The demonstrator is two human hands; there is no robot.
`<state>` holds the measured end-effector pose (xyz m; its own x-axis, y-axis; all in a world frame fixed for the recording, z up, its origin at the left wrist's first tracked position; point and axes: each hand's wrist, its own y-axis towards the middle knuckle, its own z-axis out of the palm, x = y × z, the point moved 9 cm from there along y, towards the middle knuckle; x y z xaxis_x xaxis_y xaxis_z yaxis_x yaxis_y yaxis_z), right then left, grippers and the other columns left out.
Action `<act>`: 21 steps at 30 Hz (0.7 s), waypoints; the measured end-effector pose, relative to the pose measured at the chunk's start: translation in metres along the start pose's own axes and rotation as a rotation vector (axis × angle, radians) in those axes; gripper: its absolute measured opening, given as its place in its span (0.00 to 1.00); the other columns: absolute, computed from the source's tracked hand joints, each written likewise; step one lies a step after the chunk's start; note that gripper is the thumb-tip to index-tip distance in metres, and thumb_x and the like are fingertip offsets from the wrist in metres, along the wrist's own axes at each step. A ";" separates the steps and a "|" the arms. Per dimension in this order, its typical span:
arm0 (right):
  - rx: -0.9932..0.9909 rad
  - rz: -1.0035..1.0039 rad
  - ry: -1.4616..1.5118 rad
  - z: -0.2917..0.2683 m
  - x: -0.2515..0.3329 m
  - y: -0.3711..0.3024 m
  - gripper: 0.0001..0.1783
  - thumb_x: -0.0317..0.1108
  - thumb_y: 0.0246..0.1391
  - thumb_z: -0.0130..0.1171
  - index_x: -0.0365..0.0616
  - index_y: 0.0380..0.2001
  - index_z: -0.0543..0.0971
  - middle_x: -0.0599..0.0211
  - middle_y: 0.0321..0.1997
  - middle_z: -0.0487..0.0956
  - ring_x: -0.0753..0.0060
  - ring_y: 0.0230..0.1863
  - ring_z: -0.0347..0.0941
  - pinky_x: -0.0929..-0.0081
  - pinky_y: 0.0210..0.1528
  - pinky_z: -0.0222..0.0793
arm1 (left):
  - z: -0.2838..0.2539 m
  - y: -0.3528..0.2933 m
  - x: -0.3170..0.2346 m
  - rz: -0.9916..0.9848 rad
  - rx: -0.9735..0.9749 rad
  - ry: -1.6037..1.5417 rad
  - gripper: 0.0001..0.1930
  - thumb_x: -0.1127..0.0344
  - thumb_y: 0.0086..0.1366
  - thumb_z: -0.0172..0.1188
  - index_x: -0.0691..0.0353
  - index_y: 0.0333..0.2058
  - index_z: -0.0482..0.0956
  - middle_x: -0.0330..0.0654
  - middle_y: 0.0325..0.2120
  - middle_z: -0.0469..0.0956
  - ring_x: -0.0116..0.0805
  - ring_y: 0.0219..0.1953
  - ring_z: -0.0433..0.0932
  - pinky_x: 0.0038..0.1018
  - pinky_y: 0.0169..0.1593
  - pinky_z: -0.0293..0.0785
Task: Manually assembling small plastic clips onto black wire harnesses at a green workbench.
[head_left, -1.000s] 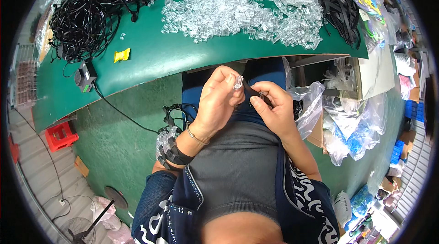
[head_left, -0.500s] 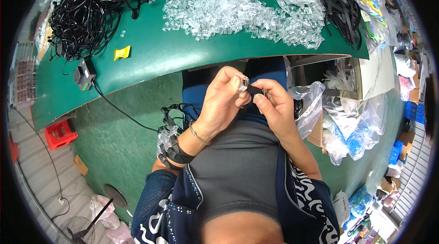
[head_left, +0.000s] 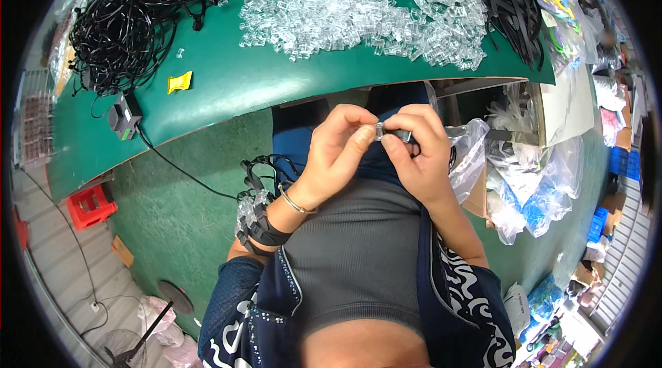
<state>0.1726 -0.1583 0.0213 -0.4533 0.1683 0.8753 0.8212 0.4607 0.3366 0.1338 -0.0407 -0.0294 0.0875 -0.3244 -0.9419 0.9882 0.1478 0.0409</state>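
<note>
Fingers of our left hand are closed in a pinch, thumb against forefinger, on one end of a clear plastic piece, while those of our right hand are curled tightly around a short black strap. A moment ago we had the clear piece higher at the left fingertips, with a length of strap running across to the right; now the hands have turned inward, the two sets of fingertips almost meet, and the piece lies right between them. That brings piece and strap together at one spot, though our right thumb and forefinger cover most of the strap, so we cannot tell whether it passes through the piece. Just beyond the fingers runs the near edge of the green table, and farther out on it spreads a heap of clear pieces. Out to the left of the fingers sit a tangle of black cords, a yellow packet and a small black box, well apart from the work. Beyond them to the right lies a bundle of black straps, and nearer on that side hangs a clear bag, close to our right hand but not blocking the fingers
</note>
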 end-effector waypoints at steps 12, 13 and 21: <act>-0.081 0.274 0.733 0.002 -0.038 -0.011 0.05 0.28 0.51 0.53 0.37 0.26 0.74 0.66 0.43 0.65 0.81 0.31 0.64 0.84 0.33 0.61 | -0.002 0.008 0.013 -0.068 0.087 0.095 0.08 0.72 0.61 0.52 0.68 0.39 0.72 0.40 0.30 0.74 0.24 0.30 0.72 0.20 0.33 0.69; -0.048 0.322 0.829 0.007 -0.042 -0.011 0.06 0.29 0.52 0.53 0.36 0.27 0.74 0.66 0.43 0.64 0.82 0.31 0.63 0.85 0.34 0.61 | 0.005 0.012 -0.001 0.032 0.173 0.254 0.09 0.71 0.62 0.51 0.68 0.39 0.72 0.39 0.29 0.73 0.23 0.29 0.71 0.19 0.32 0.68; 0.098 0.247 0.511 0.020 -0.039 -0.012 0.09 0.26 0.48 0.59 0.38 0.33 0.72 0.65 0.40 0.68 0.78 0.31 0.67 0.82 0.34 0.65 | 0.003 0.004 0.012 -0.313 0.192 -0.181 0.06 0.69 0.63 0.50 0.62 0.35 0.73 0.30 0.24 0.69 0.16 0.24 0.63 0.14 0.27 0.60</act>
<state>0.1735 -0.1529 -0.0235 -0.0072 -0.1507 0.9886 0.8344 0.5440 0.0890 0.1391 -0.0464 -0.0399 -0.2175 -0.4878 -0.8454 0.9746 -0.1554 -0.1611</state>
